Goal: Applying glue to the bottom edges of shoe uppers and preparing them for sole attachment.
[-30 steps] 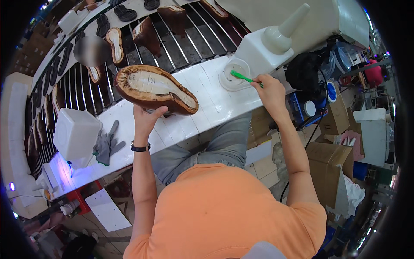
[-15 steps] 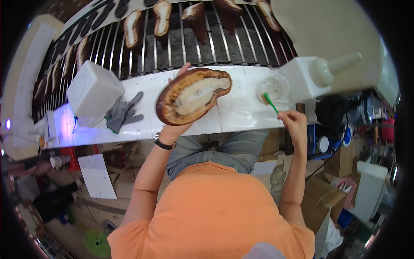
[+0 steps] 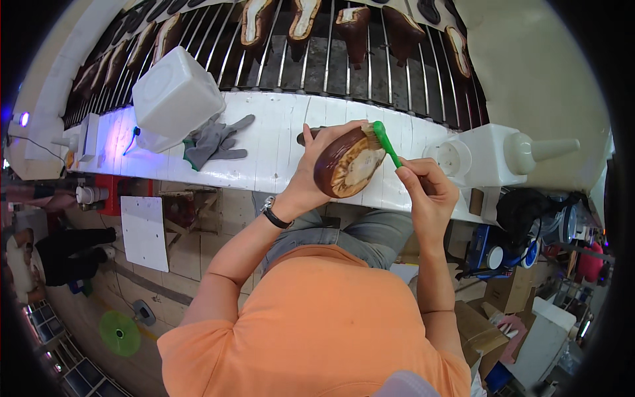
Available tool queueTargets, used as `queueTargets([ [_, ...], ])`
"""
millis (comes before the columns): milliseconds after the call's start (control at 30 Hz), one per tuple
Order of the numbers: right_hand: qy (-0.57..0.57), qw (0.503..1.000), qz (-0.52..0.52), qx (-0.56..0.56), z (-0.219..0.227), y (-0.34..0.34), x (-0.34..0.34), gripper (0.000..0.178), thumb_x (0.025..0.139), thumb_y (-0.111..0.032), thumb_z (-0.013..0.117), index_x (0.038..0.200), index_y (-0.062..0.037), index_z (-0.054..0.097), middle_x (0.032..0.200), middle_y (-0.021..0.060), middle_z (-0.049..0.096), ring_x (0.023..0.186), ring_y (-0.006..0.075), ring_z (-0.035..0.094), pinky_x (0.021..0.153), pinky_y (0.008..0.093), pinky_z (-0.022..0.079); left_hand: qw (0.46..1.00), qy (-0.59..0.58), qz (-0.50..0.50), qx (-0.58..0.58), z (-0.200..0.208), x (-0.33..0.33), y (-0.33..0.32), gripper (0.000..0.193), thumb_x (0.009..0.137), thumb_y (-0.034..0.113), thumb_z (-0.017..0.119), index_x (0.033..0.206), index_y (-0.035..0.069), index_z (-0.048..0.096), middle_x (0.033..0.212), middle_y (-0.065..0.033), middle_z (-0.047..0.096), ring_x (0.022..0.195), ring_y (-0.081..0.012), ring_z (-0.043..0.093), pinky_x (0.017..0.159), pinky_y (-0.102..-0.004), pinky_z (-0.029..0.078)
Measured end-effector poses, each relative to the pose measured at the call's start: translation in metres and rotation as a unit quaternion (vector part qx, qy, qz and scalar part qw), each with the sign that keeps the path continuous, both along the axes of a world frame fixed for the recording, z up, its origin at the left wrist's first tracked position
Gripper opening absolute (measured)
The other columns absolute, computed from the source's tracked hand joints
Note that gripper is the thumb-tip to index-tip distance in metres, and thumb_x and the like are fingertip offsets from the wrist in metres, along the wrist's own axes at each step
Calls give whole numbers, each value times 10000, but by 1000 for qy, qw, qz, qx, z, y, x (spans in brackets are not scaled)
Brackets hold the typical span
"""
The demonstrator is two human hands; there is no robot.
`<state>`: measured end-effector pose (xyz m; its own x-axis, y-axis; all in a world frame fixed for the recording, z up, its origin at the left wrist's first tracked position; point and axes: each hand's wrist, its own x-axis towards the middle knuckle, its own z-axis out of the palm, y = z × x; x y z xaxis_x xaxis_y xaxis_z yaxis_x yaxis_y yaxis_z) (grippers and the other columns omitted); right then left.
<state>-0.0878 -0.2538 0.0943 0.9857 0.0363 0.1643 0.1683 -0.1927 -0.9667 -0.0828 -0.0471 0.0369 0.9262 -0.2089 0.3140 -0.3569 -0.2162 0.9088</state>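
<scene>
My left hand [image 3: 309, 173] is closed around a brown leather shoe upper [image 3: 328, 169] stretched on a last, holding it above the front of the white bench. Its underside faces up, with a pale middle and a folded leather margin. My right hand [image 3: 431, 192] pinches the thin end of a green-handled brush [image 3: 389, 145]. The bristles touch the margin at the far end of the upper, near my left fingertips. On the right, a round white cup [image 3: 455, 157] adjoins a white plastic bottle [image 3: 493, 153] with a long nozzle.
Behind the white bench [image 3: 278, 159], several lasted shoe uppers rest on a rack of metal bars [image 3: 327, 63]. A white plastic container [image 3: 178, 92] and a grey glove [image 3: 218, 142] occupy the bench's left. Cardboard boxes [image 3: 479, 327] stand at lower right.
My right hand has brought the brush from the white cup leftward onto the upper. My left hand has moved right and turned the upper. The whole view has shifted.
</scene>
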Motion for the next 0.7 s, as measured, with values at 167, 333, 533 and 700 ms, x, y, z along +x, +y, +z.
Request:
queueTargets([
  [167,-100,992,76,-8,24,4,0,107,789,61,708,893,52,679,822,61,640,723,95,560,612,194,413,991,78,-36,104,23,0,15,842,668,294,844,1387,162,427,1309,-47,522,1269,-267,468,1098,-644,27],
  [333,-187,967,106,-139,44,-4,16,141,736,68,738,867,39,694,788,97,653,698,115,585,580,194,410,984,76,-101,124,43,16,22,814,611,159,902,1299,45,482,1218,-78,598,1129,-184,554,1024,-339,404],
  [533,-295,915,184,-204,63,-19,63,171,723,33,763,881,24,697,802,77,652,665,124,593,511,222,401,950,54,-299,71,33,67,31,629,617,169,886,1152,7,597,994,-120,695,926,-215,660,823,-283,524],
  [700,-246,885,278,-280,93,-34,77,138,721,-25,769,844,-4,711,761,78,649,675,187,621,579,281,474,929,68,-345,114,34,85,33,619,628,161,882,1157,8,597,1040,-114,692,937,-196,647,852,-315,521],
])
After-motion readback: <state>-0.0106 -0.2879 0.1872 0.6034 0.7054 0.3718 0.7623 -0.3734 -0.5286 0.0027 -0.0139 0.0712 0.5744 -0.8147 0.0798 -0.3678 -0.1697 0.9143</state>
